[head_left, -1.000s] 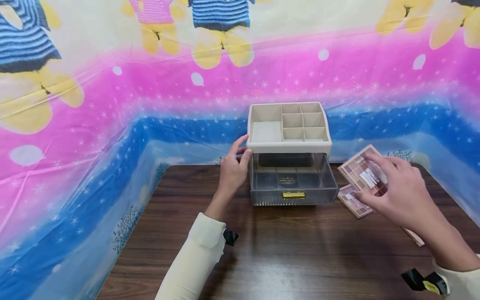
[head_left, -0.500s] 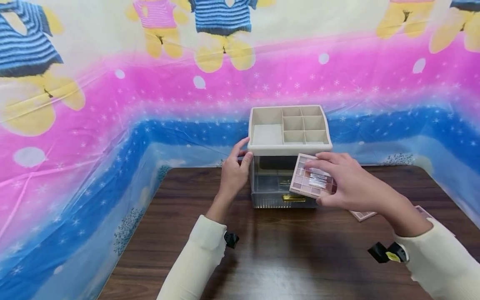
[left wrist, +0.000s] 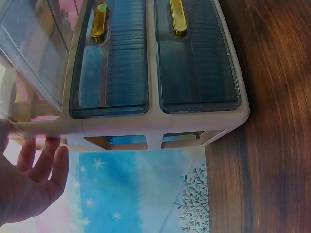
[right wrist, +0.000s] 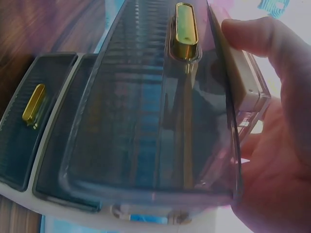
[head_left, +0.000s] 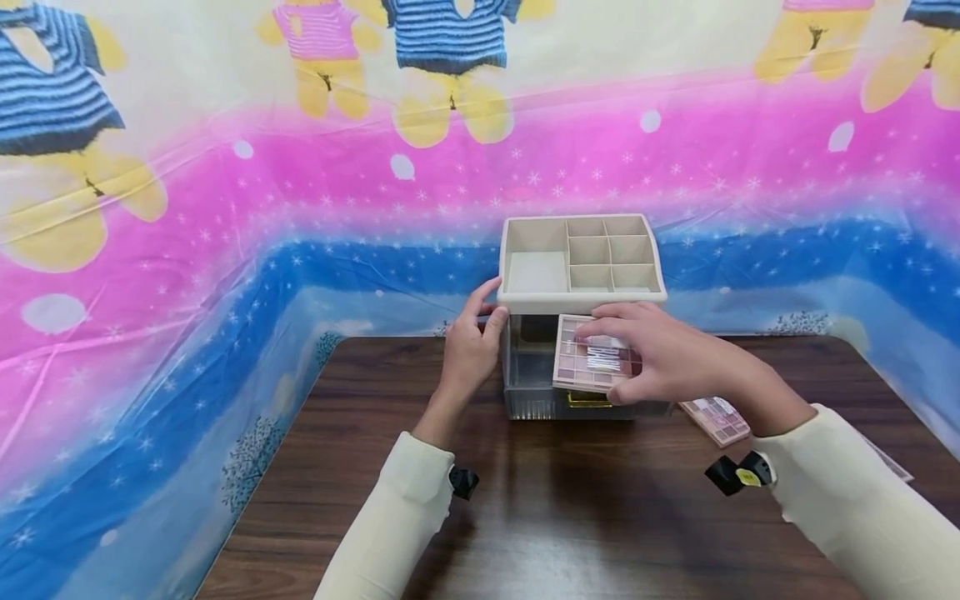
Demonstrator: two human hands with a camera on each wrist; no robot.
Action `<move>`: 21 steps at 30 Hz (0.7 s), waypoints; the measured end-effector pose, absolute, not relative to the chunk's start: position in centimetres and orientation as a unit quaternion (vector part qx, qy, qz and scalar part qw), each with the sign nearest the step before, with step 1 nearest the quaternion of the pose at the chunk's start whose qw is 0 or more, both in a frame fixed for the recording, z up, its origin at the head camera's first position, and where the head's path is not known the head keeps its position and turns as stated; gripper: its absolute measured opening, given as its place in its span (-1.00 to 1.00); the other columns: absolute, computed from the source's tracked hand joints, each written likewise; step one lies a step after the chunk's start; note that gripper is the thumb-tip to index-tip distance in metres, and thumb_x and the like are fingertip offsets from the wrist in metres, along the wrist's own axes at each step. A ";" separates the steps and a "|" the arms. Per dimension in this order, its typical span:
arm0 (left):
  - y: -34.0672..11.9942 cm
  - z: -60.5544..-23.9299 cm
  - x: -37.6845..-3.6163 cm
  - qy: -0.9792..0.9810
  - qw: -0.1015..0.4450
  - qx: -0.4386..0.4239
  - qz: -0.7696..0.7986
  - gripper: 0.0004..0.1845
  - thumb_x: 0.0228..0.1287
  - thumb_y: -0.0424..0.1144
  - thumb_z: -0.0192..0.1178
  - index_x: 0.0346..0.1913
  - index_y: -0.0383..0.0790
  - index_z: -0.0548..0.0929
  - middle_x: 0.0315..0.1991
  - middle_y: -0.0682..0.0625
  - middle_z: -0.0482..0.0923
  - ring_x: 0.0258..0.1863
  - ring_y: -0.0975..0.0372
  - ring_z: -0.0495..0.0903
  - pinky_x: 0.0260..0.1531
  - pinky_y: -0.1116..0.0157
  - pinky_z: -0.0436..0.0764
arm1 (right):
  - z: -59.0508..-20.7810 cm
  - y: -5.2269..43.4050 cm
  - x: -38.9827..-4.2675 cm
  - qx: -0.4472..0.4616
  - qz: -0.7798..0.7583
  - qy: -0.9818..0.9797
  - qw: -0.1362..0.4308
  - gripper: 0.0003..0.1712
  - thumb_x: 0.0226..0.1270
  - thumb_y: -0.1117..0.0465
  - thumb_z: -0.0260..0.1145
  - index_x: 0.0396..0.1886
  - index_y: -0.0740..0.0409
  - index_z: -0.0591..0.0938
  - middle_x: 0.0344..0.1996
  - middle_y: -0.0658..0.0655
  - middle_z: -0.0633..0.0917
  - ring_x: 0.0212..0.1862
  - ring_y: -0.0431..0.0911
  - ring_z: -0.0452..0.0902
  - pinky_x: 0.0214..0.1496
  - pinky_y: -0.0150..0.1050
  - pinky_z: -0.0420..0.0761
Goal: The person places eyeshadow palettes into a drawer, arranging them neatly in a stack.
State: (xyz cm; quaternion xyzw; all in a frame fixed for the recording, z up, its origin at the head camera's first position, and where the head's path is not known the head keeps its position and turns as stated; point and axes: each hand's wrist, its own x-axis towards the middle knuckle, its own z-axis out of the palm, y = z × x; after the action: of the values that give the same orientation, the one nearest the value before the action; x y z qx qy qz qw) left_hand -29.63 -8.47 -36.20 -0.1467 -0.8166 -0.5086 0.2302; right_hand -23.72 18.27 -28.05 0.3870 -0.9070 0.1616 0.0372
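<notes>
Right hand (head_left: 660, 358) is gripping an eyeshadow palette (head_left: 592, 365) over the open drawer (head_left: 532, 379) of the organizer (head_left: 581, 287). Left hand (head_left: 468, 346), fingers relaxed, is bracing the organizer's left side (second palette (head_left: 716, 417) lying on the desk (head_left: 525, 500)).

- The head view is bright and evenly lit; colours on the backdrop cloth (head_left: 225, 208) are strong and saturated.
- The wooden tabletop (head_left: 570, 517) carries a pale sheen near the lower middle, and soft, diffuse shadows lie under both forearms.
- The backdrop's stripes curve towards the frame edges, a wide-angle bend.
- The right hand (head_left: 667, 358) and the palette (head_left: 592, 364) it holds are slightly soft; the organizer (head_left: 581, 262) is sharp.
- The left wrist view is dimmer, with a bluish cast through the clear drawers (left wrist: 155, 63); the gold handles (left wrist: 177, 19) glint.
- The right wrist view is hazy: the near drawer front (right wrist: 155, 121) is blurred, and the fingers (right wrist: 262, 41) wash out pink against a bright background.
</notes>
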 end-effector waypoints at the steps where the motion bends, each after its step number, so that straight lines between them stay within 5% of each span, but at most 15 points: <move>1: -8.5 -36.2 -29.6 -0.817 0.232 -0.145 -0.508 -0.52 0.57 -0.09 0.10 0.47 0.08 0.43 0.06 -0.20 0.68 -0.03 0.01 0.73 -0.14 0.01 0.71 | -28.0 18.0 -23.9 0.389 0.162 -0.906 0.033 -0.20 0.06 0.11 0.49 0.39 -0.02 0.54 0.44 0.27 0.43 0.43 0.22 0.31 0.29 0.31 0.44; 10: -8.3 -36.3 -29.6 -0.819 0.234 -0.144 -0.504 -0.52 0.56 -0.09 0.10 0.47 0.08 0.43 0.07 -0.20 0.68 -0.03 0.01 0.74 -0.15 0.01 0.71 | -28.0 17.5 -24.4 0.403 0.161 -0.901 -0.004 -0.32 0.23 0.02 0.43 0.38 -0.08 0.55 0.45 0.22 0.43 0.40 0.18 0.33 0.28 0.25 0.46; 21: -8.5 -36.2 -29.6 -0.820 0.232 -0.143 -0.503 -0.51 0.56 -0.09 0.10 0.48 0.09 0.42 0.07 -0.20 0.68 -0.01 -0.01 0.73 -0.13 -0.01 0.71 | -28.1 19.6 -24.1 0.375 0.206 -0.902 0.058 -0.52 0.37 0.21 0.38 0.28 0.07 0.61 0.33 0.17 0.56 0.41 0.19 0.38 0.36 0.32 0.38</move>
State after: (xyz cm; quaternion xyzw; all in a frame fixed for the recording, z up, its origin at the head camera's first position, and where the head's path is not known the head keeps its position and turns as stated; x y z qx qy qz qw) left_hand -29.64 -8.52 -36.22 -0.1434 -0.8203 -0.5027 0.2321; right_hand -24.07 19.60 -28.05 0.3752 -0.9020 0.2056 0.0583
